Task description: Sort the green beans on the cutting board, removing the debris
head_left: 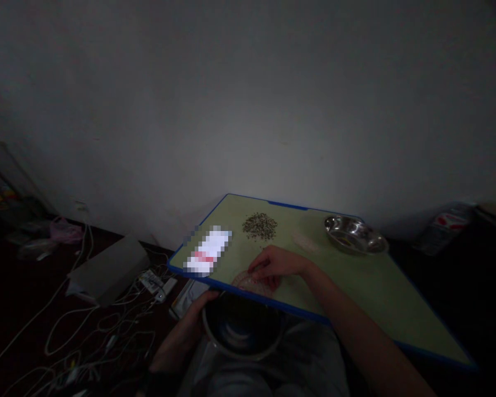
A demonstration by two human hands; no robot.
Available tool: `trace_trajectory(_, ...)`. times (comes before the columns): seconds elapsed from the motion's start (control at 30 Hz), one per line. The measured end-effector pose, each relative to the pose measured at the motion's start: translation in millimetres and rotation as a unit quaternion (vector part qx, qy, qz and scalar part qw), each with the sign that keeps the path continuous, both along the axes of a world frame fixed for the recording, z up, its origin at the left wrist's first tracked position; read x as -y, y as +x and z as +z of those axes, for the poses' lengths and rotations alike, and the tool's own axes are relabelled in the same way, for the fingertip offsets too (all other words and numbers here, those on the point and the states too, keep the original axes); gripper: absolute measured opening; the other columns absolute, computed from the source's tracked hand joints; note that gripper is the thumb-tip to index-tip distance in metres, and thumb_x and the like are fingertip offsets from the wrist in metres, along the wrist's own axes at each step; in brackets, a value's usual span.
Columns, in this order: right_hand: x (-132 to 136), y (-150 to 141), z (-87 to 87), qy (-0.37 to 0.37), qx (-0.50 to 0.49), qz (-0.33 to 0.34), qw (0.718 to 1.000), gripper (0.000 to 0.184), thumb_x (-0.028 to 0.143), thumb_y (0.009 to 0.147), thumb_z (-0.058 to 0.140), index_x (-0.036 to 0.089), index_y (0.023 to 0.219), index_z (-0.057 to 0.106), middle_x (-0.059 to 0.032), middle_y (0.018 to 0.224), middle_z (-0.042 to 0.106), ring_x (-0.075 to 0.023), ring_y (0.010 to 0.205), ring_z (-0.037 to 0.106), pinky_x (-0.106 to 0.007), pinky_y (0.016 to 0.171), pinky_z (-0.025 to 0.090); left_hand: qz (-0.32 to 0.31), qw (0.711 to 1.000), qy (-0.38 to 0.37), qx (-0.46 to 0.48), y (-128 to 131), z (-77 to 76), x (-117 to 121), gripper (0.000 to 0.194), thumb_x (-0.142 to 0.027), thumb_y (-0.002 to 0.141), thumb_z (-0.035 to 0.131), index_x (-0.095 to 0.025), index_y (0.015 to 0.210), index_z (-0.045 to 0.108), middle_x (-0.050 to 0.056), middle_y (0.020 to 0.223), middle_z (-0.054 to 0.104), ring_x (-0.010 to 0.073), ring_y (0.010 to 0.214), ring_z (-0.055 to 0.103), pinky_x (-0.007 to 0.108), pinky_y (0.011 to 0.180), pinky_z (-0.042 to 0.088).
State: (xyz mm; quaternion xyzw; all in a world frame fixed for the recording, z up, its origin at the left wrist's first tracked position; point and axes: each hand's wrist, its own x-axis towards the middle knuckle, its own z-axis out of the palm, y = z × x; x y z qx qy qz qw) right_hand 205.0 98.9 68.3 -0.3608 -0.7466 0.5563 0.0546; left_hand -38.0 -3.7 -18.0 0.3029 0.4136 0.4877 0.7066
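My left hand (196, 314) is closed on the left rim of a dark, round bowl (243, 325), which sits at my lap just below the table's front edge. Over the front of the green-topped table (347, 292), my right hand (275, 263) has its fingers bent and pressed together at the rim of a small clear, pinkish dish (250, 284). The dish's contents are too dim to make out. Beyond my right hand lies a loose pile of dark and pale speckled grains (260, 226). A fainter heap of whitish grains (306, 242) lies to its right.
A shiny steel bowl (355, 236) stands at the table's back right. A bright phone (209, 251), partly pixelated, lies at the left. Tangled cables (111, 331) and a grey box (109, 270) are on the floor at left. A plain wall (248, 110) rises behind.
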Motion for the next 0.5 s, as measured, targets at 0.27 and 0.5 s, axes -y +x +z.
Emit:
trace_trajectory(0.27,-3.9,10.0,12.4,0.095,-0.063,-0.059,0.992,0.04,0.042,0.07,0.062,0.011,0.093,0.067,0.0011,0.053,0.058,-0.0085,0.043,0.053,-0.019,0.043,0.042,-0.022,0.994,-0.097,0.051,7.2,0.5,-9.0,0.019,-0.029,0.072,0.061,-0.017,0.085,0.069,0.003,0.084,0.074,0.0238,0.093,0.063,0.034,0.086,0.044)
trace_trajectory(0.5,-22.3,26.8,15.9,0.22,-0.142,-0.354,0.898,0.038,0.044,0.075,0.052,0.011,0.087,0.066,0.0039,0.046,0.048,-0.0061,0.036,0.039,-0.018,0.035,0.029,-0.034,0.993,-0.091,0.07,10.9,12.3,-6.4,0.021,-0.029,0.072,0.061,-0.016,0.086,0.069,0.004,0.087,0.075,0.0238,0.095,0.064,0.032,0.087,0.044)
